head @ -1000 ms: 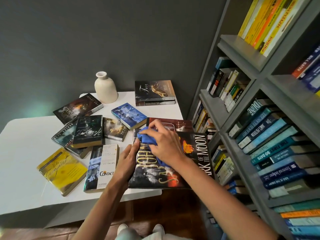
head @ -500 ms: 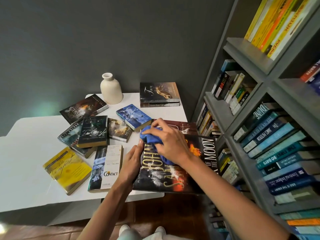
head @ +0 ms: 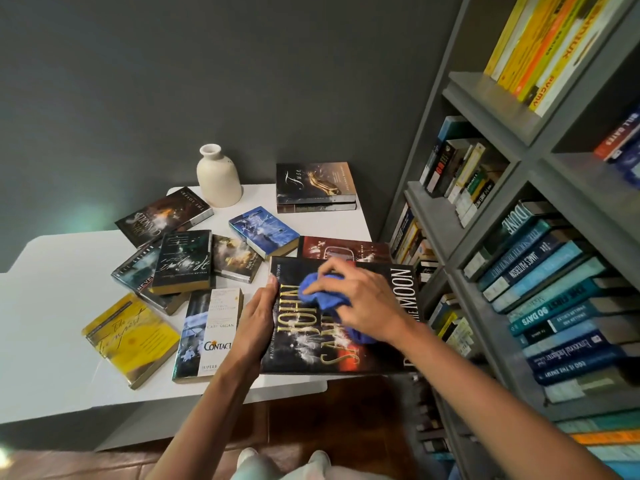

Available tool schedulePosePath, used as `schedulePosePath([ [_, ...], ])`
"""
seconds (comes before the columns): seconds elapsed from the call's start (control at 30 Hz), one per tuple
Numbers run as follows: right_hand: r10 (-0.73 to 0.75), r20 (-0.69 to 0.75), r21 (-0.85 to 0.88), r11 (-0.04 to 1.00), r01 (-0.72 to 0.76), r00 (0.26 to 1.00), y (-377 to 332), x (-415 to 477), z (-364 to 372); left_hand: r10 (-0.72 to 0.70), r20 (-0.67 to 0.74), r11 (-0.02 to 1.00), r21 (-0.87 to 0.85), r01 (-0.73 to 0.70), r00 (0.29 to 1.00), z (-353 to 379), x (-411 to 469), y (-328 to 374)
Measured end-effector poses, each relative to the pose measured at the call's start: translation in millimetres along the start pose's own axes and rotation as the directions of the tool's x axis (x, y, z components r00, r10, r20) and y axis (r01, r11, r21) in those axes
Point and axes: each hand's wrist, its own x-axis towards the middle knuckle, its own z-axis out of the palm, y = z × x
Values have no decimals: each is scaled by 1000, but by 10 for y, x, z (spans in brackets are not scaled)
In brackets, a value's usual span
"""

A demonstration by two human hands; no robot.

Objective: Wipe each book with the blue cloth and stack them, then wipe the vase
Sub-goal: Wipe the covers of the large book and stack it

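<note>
A large dark hardcover (head: 311, 351) with gold lettering lies at the white table's front right corner. My right hand (head: 367, 299) grips the bunched blue cloth (head: 320, 289) and presses it on that cover. My left hand (head: 258, 323) lies flat against the hardcover's left edge, thumb on the cover. Several other books lie scattered on the table (head: 52, 306): a yellow one (head: 130, 337), a Contact paperback (head: 207, 334), a blue one (head: 263, 230). A cream vase (head: 218, 176) stands at the back. Two stacked books (head: 316, 187) sit at the back right.
A grey bookshelf (head: 498, 209) full of books rises close on the right, its edge next to the table. A dark wall stands behind the table. A reddish book (head: 343, 247) lies partly under the hardcover. My feet (head: 284, 460) show on the wooden floor below.
My right hand with the cloth has slid along the cover, a little toward the book's middle. The left hand stays on the book's left edge. The camera view has shifted slightly.
</note>
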Motion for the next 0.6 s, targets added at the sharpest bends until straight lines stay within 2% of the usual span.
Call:
schedulePosePath([
  [0.1, 140, -102, -37, 989, -145, 985, 261, 31, -61, -26, 22, 999, -17, 27, 999, 2, 23, -3],
  [0.17, 134, -148, -33, 990, -140, 980, 131, 159, -29, -19, 25, 999, -29, 19, 1000, 22, 39, -14],
  [0.27, 14, -62, 11, 1000, -13, 998, -197, 168, 61, 2, 29, 1000, -28, -1, 1000, 86, 9, 45],
  [0.33, -19, 25, 56, 998, 18, 999, -178, 37, 12, 4, 16, 1000, -18, -4, 1000, 56, -6, 55],
  [0.4, 29, 3, 52, 998, -29, 1000, 51, -85, -90, -15, -19, 1000, -20, 15, 1000, -3, 1, 48],
  [0.5, 165, -112, 10, 986, -165, 980, 317, -159, -173, -26, -63, 1000, 3, 26, 998, -56, 65, -5],
  [0.6, 201, -165, 33, 980, -198, 966, 104, -111, -40, -14, -79, 999, -33, 11, 997, -52, 108, -28],
])
